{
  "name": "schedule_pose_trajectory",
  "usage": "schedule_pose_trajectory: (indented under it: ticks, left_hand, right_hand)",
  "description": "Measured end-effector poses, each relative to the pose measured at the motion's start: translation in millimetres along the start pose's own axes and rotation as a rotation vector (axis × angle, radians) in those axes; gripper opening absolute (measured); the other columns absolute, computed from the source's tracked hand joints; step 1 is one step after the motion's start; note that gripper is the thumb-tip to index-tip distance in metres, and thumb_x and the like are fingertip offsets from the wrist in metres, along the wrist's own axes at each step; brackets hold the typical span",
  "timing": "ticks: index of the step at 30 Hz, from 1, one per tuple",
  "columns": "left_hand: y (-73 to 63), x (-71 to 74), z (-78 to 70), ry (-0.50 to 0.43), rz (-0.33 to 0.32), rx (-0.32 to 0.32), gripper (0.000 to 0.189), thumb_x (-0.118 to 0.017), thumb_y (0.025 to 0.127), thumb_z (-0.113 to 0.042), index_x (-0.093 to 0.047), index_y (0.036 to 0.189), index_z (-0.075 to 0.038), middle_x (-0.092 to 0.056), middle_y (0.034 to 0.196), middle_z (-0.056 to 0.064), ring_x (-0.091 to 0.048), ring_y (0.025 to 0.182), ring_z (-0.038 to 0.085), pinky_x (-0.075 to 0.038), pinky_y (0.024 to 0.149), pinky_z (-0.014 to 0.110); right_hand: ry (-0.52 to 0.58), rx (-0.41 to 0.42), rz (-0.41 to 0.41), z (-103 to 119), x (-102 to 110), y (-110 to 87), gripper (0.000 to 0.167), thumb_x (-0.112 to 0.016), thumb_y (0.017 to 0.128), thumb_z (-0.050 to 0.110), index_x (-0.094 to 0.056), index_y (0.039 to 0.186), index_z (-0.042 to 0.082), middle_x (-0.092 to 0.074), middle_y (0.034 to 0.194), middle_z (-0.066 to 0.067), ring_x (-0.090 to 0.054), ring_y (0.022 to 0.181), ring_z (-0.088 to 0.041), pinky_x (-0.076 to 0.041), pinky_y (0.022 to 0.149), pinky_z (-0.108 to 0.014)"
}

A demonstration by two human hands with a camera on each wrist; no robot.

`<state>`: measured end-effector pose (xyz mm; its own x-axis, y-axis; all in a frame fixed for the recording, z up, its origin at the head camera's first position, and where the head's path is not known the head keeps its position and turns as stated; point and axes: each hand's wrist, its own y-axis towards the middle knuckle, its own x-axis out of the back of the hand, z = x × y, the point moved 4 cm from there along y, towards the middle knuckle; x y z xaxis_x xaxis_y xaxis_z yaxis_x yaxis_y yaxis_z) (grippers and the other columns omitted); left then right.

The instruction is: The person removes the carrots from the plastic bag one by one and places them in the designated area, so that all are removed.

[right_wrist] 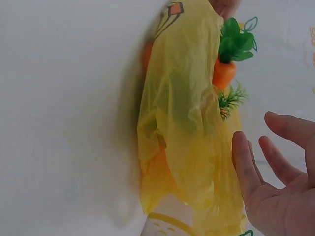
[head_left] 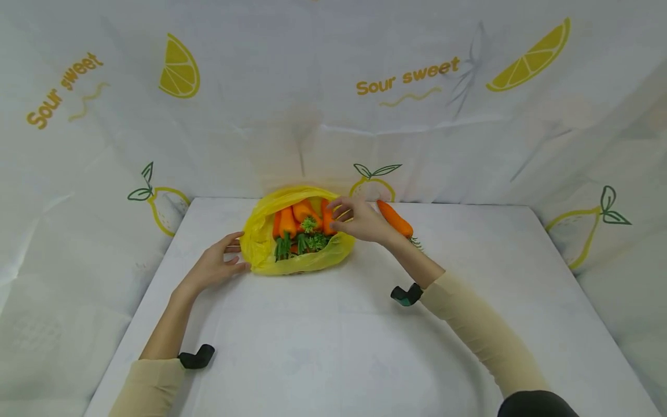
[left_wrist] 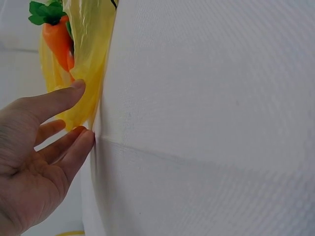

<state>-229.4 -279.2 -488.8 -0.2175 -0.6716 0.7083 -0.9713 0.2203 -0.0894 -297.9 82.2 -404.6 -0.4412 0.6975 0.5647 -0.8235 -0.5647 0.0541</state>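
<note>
A yellow plastic bag (head_left: 255, 229) lies on the table with its mouth spread open toward me. Inside it are several orange carrots (head_left: 287, 222) with green tops. My left hand (head_left: 216, 263) is at the bag's left side; in the left wrist view its thumb (left_wrist: 74, 91) and fingertips lie against the yellow plastic, with a gap between them. Over the bag's right rim is my right hand (head_left: 362, 220), its fingers loosely bent beside a carrot. The right wrist view shows that hand with fingers (right_wrist: 243, 157) spread and nothing between them, one fingertip right at the plastic.
One loose carrot (head_left: 395, 219) lies on the white table (head_left: 333, 336) to the right of the bag, behind my right forearm. A white curtain (head_left: 292, 75) with lemon prints hangs right behind the table's far edge and along both sides.
</note>
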Motion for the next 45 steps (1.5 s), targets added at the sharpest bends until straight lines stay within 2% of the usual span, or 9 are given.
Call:
schedule_pose_trajectory:
  ticks: [7,11,15,23,32,40,45]
  left_hand:
    - [0.0,-0.8,-1.8,-0.004,-0.007,-0.004,0.083,-0.082,0.097,-0.02,-0.038,0.165,-0.001,-0.055,0.156,0.03,-0.061,0.14,0.047,-0.059,0.11,0.054]
    - [-0.2,0.0,-2.6,-0.007,-0.007,-0.004,0.084,-0.083,0.097,-0.02,-0.038,0.165,-0.002,-0.056,0.156,0.03,-0.061,0.14,0.046,-0.059,0.11,0.054]
    - [-0.7,0.9,-3.6,-0.004,-0.011,-0.005,0.083,-0.083,0.097,-0.02,-0.038,0.165,-0.002,-0.056,0.155,0.03,-0.061,0.14,0.046,-0.059,0.11,0.054]
    - [-0.4,1.0,-3.5,-0.007,-0.01,-0.004,0.084,-0.083,0.097,-0.021,-0.038,0.165,-0.002,-0.056,0.156,0.03,-0.061,0.14,0.047,-0.059,0.11,0.054]
    - [-0.2,0.1,-3.2,0.008,-0.014,-0.011,0.083,-0.082,0.097,-0.019,-0.038,0.165,-0.001,-0.056,0.155,0.03,-0.061,0.14,0.047,-0.059,0.109,0.054]
    - [1.3,-1.1,-2.3,0.024,-0.015,-0.001,0.083,-0.082,0.097,-0.02,-0.038,0.165,-0.002,-0.057,0.155,0.029,-0.061,0.14,0.046,-0.059,0.11,0.053]
    - [1.1,-1.3,-3.8,0.013,-0.014,0.012,0.083,-0.082,0.097,-0.02,-0.038,0.165,-0.002,-0.057,0.155,0.03,-0.061,0.14,0.046,-0.059,0.111,0.054]
  right_hand:
    - [0.035,-0.059,0.034,-17.9,-15.2,5.4,0.04,-0.075,0.1,0.008,-0.066,0.136,-0.004,-0.074,0.123,-0.024,-0.074,0.112,-0.035,-0.065,0.102,-0.043]
    - [0.028,-0.089,0.029,-31.0,-16.2,6.8,0.039,-0.075,0.1,0.01,-0.067,0.136,-0.003,-0.074,0.123,-0.024,-0.075,0.111,-0.035,-0.065,0.099,-0.041]
    - [0.001,-0.118,0.018,-42.6,-14.7,8.8,0.04,-0.076,0.1,0.013,-0.067,0.136,-0.001,-0.074,0.126,-0.024,-0.074,0.115,-0.036,-0.065,0.101,-0.042]
    - [-0.031,-0.201,0.015,-53.8,-14.6,11.1,0.044,-0.078,0.1,0.02,-0.066,0.138,0.003,-0.073,0.126,-0.024,-0.072,0.118,-0.036,-0.063,0.097,-0.039]
    - [-0.098,-0.213,0.018,-60.5,-19.2,19.3,0.049,-0.078,0.101,0.022,-0.062,0.145,0.006,-0.072,0.123,-0.023,-0.069,0.107,-0.033,-0.057,0.085,-0.029]
    - [-0.123,-0.199,0.039,-60.2,-24.4,23.2,0.055,-0.079,0.101,0.024,-0.059,0.15,0.009,-0.069,0.131,-0.025,-0.067,0.114,-0.033,-0.059,0.094,-0.036]
    - [-0.066,-0.183,0.056,-60.1,-27.0,24.9,0.056,-0.078,0.101,0.019,-0.058,0.153,0.01,-0.065,0.138,-0.027,-0.069,0.116,-0.034,-0.062,0.102,-0.042]
